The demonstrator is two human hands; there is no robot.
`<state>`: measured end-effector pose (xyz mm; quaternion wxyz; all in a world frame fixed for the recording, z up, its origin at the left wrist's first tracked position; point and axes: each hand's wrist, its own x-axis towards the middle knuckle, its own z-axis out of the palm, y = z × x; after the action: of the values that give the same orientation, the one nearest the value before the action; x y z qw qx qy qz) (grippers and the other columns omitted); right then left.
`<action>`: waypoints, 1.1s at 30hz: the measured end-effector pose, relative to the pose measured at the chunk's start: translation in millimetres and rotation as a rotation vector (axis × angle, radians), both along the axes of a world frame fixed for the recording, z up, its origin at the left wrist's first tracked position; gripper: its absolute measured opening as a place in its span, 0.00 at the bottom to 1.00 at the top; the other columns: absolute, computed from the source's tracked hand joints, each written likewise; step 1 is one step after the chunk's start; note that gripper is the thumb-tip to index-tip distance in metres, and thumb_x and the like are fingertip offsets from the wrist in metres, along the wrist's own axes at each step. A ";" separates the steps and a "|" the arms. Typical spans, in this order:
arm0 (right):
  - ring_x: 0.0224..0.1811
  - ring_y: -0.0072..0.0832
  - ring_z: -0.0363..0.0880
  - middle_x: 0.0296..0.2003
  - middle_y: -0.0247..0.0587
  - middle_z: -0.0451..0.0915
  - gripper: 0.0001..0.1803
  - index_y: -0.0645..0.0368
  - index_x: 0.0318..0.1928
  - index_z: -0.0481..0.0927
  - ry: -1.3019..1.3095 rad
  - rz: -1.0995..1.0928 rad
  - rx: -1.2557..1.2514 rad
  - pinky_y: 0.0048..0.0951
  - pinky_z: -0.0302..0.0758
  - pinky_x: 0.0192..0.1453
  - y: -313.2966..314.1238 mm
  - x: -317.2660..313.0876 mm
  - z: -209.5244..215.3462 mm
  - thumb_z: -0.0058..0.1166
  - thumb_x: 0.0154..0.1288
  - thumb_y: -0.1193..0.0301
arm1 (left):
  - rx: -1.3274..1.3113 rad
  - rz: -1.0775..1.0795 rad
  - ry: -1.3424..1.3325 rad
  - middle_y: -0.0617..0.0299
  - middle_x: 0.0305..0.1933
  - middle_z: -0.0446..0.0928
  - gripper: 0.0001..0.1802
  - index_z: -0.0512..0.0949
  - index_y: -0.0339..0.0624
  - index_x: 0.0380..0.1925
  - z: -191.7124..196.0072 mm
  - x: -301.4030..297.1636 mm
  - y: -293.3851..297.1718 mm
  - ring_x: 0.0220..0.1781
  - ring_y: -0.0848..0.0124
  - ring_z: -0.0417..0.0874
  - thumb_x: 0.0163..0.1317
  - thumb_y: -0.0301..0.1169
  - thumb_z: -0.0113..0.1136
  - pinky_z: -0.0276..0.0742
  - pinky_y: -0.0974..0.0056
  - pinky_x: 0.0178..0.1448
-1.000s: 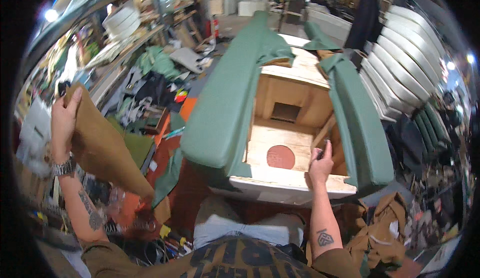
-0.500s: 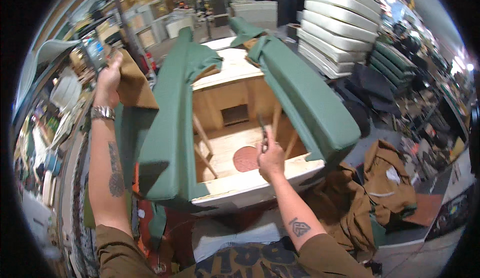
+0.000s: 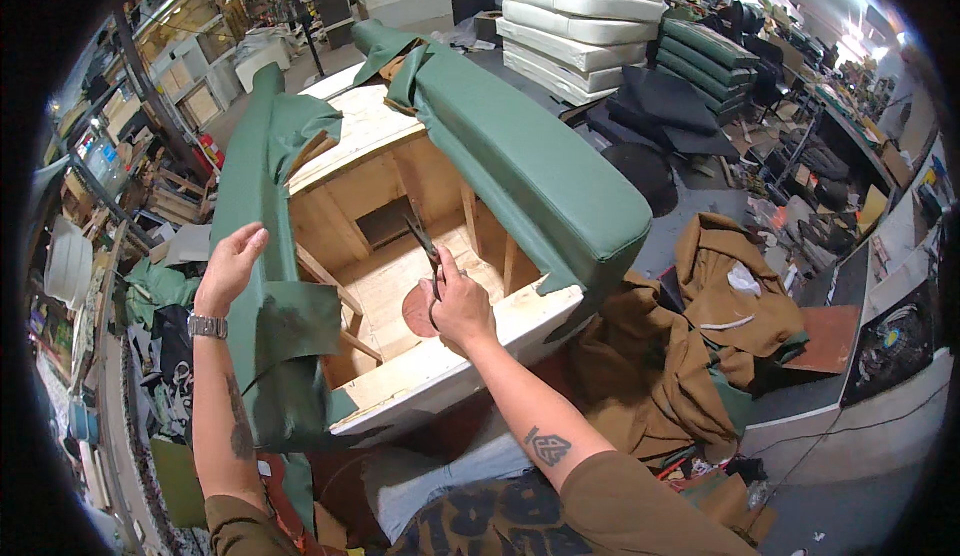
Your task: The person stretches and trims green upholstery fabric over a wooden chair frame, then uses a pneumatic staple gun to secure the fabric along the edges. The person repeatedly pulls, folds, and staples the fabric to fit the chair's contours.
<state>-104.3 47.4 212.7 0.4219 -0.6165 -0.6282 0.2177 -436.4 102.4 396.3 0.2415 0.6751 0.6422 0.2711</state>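
In my right hand (image 3: 462,301) is a pair of dark scissors (image 3: 424,241), its blades pointing up and away over the open wooden frame (image 3: 395,396) of an armchair. My left hand (image 3: 232,268) is empty, its fingers stretched out beside the padded left arm (image 3: 238,181) covered in green vinyl. Just to the right of that wrist, a loose green vinyl flap (image 3: 292,321) lies folded over the arm. The right padded arm (image 3: 540,156) wears the same green cover. Inside the frame, slanting wooden braces and a round reddish patch (image 3: 418,313) show on the bottom.
White cushions (image 3: 585,16) are stacked behind the chair, with green cushions (image 3: 708,61) to their right. Brown-backed fabric (image 3: 650,356) lies heaped at the right, beside the chair. A cluttered bench (image 3: 135,356) runs along the left. Dark folded material (image 3: 665,116) sits farther back.
My left hand has let go of the vinyl flap, which has dropped onto the left arm, and has come lower. My view has turned right. The scissors stay in my right hand.
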 end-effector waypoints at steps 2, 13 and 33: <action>0.41 0.57 0.86 0.39 0.55 0.86 0.34 0.54 0.74 0.66 0.029 -0.029 0.025 0.54 0.80 0.46 -2.1 -0.2 2.0 0.58 0.72 0.59 | 0.037 -0.054 -0.117 0.56 0.62 0.83 0.28 0.74 0.32 0.68 5.0 25.1 -23.3 0.61 0.70 0.82 0.78 0.42 0.57 0.75 0.65 0.66; 0.47 0.40 0.85 0.54 0.48 0.82 0.24 0.61 0.64 0.75 -0.180 0.111 0.632 0.38 0.83 0.51 -81.0 78.4 -59.7 0.58 0.69 0.71 | -0.482 -0.183 -0.114 0.53 0.50 0.88 0.23 0.82 0.40 0.58 -169.8 25.8 -287.5 0.51 0.63 0.87 0.74 0.45 0.61 0.80 0.58 0.59; 0.48 0.35 0.85 0.50 0.50 0.86 0.26 0.71 0.60 0.79 -0.383 -0.021 -0.882 0.36 0.81 0.51 -245.0 305.7 -279.4 0.69 0.67 0.67 | -0.600 1.165 0.500 0.47 0.56 0.83 0.15 0.83 0.41 0.47 -451.7 -36.1 -633.8 0.60 0.48 0.82 0.63 0.35 0.62 0.78 0.48 0.65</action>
<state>201.4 -197.7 -66.8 -0.0008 -0.7720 -0.5360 0.3416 -472.5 -531.3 -55.4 0.0779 0.1672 0.9828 0.0042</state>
